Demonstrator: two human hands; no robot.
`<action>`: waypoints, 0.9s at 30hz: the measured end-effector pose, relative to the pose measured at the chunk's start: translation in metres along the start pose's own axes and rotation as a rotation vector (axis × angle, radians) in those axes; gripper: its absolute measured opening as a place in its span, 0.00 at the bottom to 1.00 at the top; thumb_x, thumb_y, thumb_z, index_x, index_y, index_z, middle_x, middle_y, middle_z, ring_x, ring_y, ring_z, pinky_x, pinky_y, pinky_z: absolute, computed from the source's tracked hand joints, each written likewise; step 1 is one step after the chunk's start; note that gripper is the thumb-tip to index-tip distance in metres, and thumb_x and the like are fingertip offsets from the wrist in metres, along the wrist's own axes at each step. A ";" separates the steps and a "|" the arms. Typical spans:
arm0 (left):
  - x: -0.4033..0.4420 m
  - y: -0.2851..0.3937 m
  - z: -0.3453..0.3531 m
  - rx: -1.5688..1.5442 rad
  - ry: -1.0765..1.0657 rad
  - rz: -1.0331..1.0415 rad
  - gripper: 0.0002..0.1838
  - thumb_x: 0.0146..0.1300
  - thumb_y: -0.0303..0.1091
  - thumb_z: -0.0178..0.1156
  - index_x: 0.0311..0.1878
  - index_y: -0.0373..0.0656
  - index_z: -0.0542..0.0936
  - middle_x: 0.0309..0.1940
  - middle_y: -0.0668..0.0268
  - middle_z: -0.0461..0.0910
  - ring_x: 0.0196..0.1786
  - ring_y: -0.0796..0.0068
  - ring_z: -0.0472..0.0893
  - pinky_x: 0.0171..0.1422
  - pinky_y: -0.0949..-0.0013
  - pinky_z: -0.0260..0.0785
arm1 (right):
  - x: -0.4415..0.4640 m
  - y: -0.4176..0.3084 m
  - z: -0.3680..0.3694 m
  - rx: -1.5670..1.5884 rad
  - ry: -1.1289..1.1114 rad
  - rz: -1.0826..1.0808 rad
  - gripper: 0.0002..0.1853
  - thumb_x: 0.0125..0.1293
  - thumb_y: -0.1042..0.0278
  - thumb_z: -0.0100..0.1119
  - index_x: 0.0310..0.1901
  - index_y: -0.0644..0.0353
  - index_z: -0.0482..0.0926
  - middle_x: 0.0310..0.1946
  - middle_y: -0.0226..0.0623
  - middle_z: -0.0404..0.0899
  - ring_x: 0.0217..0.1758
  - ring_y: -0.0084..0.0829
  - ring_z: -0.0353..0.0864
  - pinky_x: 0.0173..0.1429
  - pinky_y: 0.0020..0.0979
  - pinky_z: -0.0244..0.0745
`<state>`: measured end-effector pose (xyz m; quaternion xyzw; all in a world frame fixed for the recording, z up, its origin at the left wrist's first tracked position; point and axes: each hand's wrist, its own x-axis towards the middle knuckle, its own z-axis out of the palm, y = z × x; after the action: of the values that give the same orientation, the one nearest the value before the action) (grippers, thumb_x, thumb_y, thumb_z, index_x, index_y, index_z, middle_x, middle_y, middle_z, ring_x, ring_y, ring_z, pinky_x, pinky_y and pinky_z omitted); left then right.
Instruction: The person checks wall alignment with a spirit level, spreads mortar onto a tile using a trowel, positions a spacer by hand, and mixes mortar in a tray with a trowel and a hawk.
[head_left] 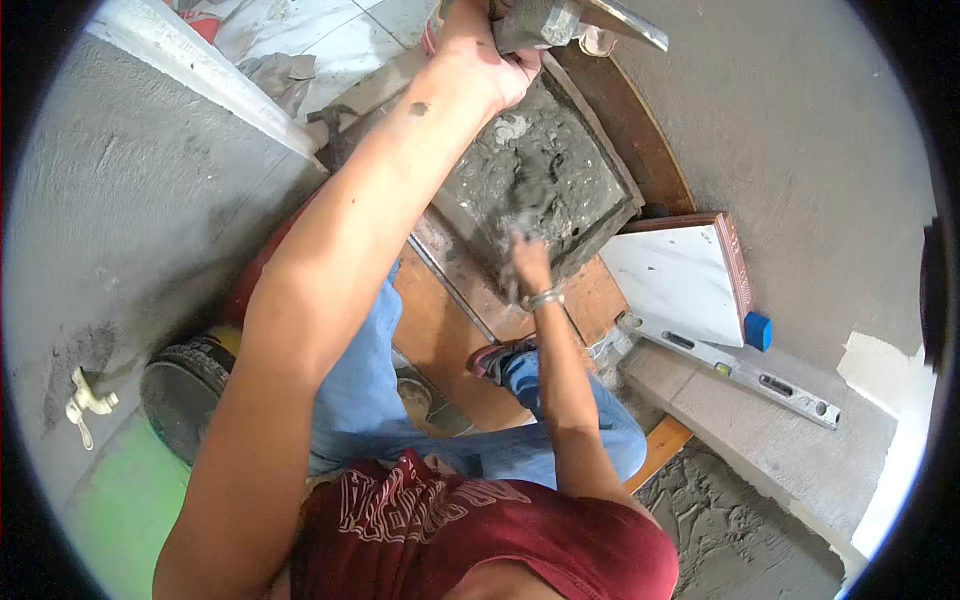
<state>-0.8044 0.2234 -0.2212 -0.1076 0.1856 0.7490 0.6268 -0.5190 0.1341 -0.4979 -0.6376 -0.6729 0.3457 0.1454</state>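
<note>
My left hand (485,70) reaches to the top of the view, its fingers closed around a grey, mortar-smeared tool with a metal edge (548,24); its exact kind is unclear. Below it lies a square tray (622,178) of wet grey mortar (575,160). At the tray's near edge, my right hand (530,262) is closed on what looks like a trowel (518,222). Motion blurs this tool, and its blade end is in the mortar.
White tiles (675,275) lean at the right, by a blue block (758,331). A spirit level (735,370) rests on a ledge (690,395). A black bucket (185,390) and a wall tap (88,407) are at left. Wet mortar (715,520) covers the lower right floor.
</note>
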 end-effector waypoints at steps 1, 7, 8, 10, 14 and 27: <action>0.005 0.000 0.001 -0.019 0.023 -0.017 0.07 0.71 0.46 0.52 0.43 0.58 0.75 0.34 0.81 0.79 0.31 0.87 0.78 0.20 0.83 0.57 | -0.002 -0.003 0.007 -0.061 -0.131 0.050 0.34 0.67 0.41 0.52 0.43 0.75 0.81 0.38 0.63 0.82 0.47 0.50 0.84 0.53 0.45 0.74; -0.017 0.002 0.018 -0.102 0.229 -0.109 0.08 0.70 0.49 0.54 0.43 0.60 0.77 0.33 0.82 0.78 0.26 0.86 0.71 0.22 0.83 0.51 | 0.063 -0.006 0.043 -0.275 -0.032 0.192 0.33 0.65 0.40 0.53 0.40 0.75 0.81 0.37 0.64 0.81 0.47 0.59 0.82 0.54 0.49 0.75; -0.014 0.001 0.012 -0.082 0.181 -0.032 0.09 0.71 0.47 0.52 0.43 0.58 0.77 0.34 0.80 0.79 0.29 0.85 0.75 0.20 0.83 0.54 | 0.060 -0.011 0.055 -0.217 -0.037 0.220 0.34 0.66 0.41 0.53 0.42 0.76 0.79 0.40 0.66 0.81 0.48 0.60 0.81 0.55 0.50 0.74; -0.003 0.006 0.003 -0.088 0.079 0.005 0.09 0.72 0.46 0.51 0.46 0.56 0.76 0.38 0.79 0.80 0.32 0.85 0.77 0.20 0.82 0.56 | 0.042 -0.018 0.072 -0.043 -0.120 0.329 0.34 0.66 0.42 0.53 0.43 0.77 0.78 0.41 0.66 0.80 0.48 0.62 0.80 0.55 0.51 0.74; -0.003 0.005 0.023 -0.059 -0.043 0.026 0.12 0.74 0.44 0.45 0.47 0.51 0.76 0.40 0.75 0.82 0.36 0.82 0.81 0.19 0.81 0.57 | 0.020 -0.058 0.073 -0.121 -0.223 0.226 0.34 0.65 0.39 0.53 0.38 0.74 0.81 0.39 0.67 0.80 0.49 0.61 0.81 0.54 0.49 0.74; 0.018 0.036 -0.002 -0.101 0.103 -0.047 0.09 0.68 0.41 0.50 0.34 0.51 0.74 0.24 0.77 0.72 0.24 0.81 0.67 0.25 0.78 0.56 | 0.061 0.007 -0.021 -0.463 -0.258 0.148 0.34 0.65 0.39 0.54 0.43 0.73 0.81 0.44 0.62 0.81 0.53 0.56 0.81 0.57 0.46 0.75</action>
<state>-0.8438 0.2336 -0.2254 -0.1818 0.1769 0.7359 0.6278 -0.5093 0.1977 -0.5023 -0.6518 -0.6987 0.2706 -0.1170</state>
